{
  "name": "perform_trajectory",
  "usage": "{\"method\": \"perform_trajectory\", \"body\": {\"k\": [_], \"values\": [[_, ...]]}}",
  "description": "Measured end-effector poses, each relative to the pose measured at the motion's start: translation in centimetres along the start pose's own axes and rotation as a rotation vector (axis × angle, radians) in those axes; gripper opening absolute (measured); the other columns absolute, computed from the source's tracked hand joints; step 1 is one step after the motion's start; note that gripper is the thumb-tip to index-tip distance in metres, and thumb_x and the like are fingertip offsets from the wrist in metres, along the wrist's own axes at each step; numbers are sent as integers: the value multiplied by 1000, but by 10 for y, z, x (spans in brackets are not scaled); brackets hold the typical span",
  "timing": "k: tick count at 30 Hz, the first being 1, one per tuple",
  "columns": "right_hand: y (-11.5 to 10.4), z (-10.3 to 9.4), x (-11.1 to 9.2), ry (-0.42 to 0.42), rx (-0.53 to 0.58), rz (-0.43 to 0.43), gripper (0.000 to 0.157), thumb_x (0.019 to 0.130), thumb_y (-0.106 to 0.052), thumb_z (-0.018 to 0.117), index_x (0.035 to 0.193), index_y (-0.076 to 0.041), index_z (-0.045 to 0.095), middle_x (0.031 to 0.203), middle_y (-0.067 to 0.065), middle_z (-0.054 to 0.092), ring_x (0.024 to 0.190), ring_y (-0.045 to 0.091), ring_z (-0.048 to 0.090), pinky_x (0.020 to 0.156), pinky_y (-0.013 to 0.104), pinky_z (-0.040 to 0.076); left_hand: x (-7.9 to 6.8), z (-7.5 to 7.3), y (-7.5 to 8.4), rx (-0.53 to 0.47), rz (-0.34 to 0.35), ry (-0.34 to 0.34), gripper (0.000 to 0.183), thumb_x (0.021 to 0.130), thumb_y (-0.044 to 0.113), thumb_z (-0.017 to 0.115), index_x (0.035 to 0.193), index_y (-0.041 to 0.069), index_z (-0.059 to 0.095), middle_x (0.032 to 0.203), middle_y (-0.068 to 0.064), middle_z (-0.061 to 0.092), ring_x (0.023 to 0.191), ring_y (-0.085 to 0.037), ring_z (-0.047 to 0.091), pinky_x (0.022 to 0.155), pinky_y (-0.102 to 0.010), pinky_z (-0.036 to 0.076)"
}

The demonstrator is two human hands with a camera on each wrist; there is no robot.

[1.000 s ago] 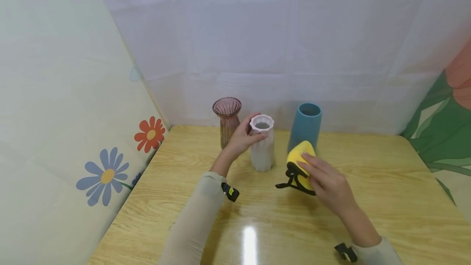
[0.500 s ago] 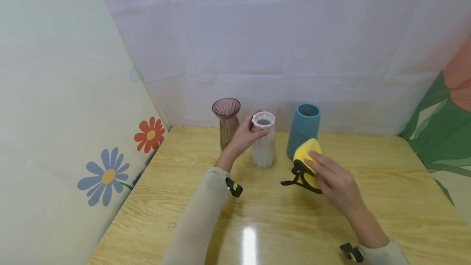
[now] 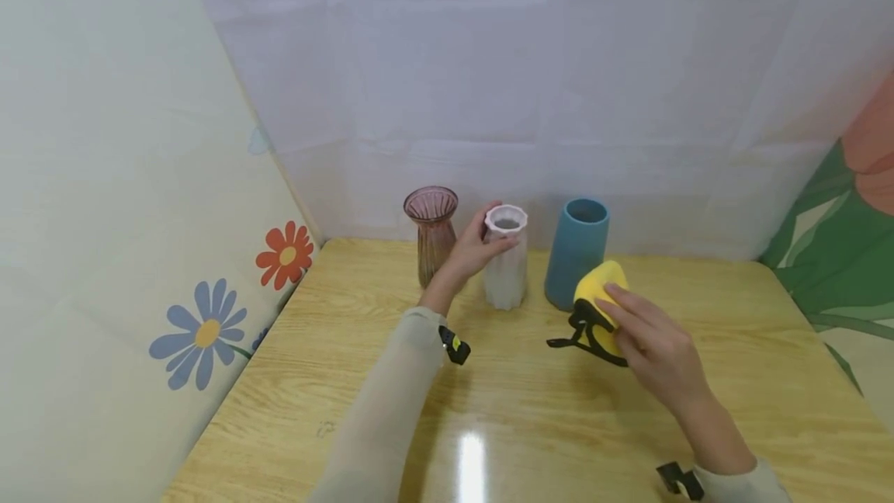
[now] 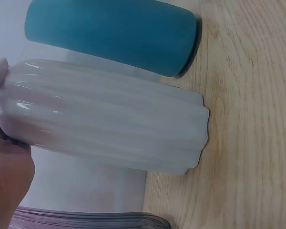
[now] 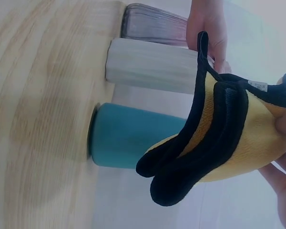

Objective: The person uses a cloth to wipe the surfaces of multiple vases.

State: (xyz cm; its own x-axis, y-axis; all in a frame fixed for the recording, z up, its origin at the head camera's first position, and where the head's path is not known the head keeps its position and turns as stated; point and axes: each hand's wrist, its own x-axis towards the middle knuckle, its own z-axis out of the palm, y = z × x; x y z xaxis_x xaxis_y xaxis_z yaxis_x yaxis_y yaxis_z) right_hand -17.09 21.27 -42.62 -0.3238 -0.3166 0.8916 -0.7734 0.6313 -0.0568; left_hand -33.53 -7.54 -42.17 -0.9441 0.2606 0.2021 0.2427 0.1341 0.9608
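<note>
My left hand (image 3: pixel 469 254) grips a white fluted vase (image 3: pixel 506 278) by its neck, thumb across the front just below the wavy rim. In the left wrist view this white vase (image 4: pixel 109 119) stands upright with its scalloped base at the wood surface. My right hand (image 3: pixel 660 354) pinches a folded yellow cleaning cloth (image 3: pixel 602 282) with black edging and a hanging loop, held above the table in front of a blue vase (image 3: pixel 578 254). The cloth's black-bound edges (image 5: pixel 224 129) droop toward the blue vase in the right wrist view.
A purple ribbed glass vase (image 3: pixel 431 235) stands left of the white one, partly behind my left hand. All three vases are near the back of the wooden table (image 3: pixel 377 286), before a pale sheet (image 3: pixel 447 84). A flower-printed sheet (image 3: pixel 126 200) hangs at the left.
My left hand has shifted the white vase back and a little to the right. My right hand has moved slightly right with the cloth, uncovering more of the blue vase.
</note>
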Motion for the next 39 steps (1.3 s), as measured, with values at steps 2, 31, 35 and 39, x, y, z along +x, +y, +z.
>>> {"method": "perform_trajectory", "body": {"k": [2,31,35,39], "values": [[2,-3,-1,6,-9,-3,36,100,-16,45,110,-3,77,119,14,73,97,36,70,103,9,38,2,2,0,-1,-7,-4,84,88,20,80,158,20,33,152,-9,47,141,-28,43,113,-48,40],[27,-23,3,64,-53,-29,34,98,-12,47,109,1,77,116,18,73,93,40,68,105,11,38,29,-1,10,111,27,36,95,87,14,81,160,7,21,156,-20,39,144,-33,39,118,-43,33],[29,-25,3,59,-62,-28,34,98,-13,47,109,1,76,116,19,73,92,41,67,106,11,37,24,-1,19,166,87,43,99,87,19,81,162,8,16,163,-17,29,146,-32,35,119,-44,32],[33,-29,4,59,-73,-27,34,99,-13,47,110,2,76,116,19,73,92,41,67,106,10,36,21,2,35,316,195,68,92,88,25,80,160,10,25,162,-14,32,146,-30,35,119,-45,31]]}}
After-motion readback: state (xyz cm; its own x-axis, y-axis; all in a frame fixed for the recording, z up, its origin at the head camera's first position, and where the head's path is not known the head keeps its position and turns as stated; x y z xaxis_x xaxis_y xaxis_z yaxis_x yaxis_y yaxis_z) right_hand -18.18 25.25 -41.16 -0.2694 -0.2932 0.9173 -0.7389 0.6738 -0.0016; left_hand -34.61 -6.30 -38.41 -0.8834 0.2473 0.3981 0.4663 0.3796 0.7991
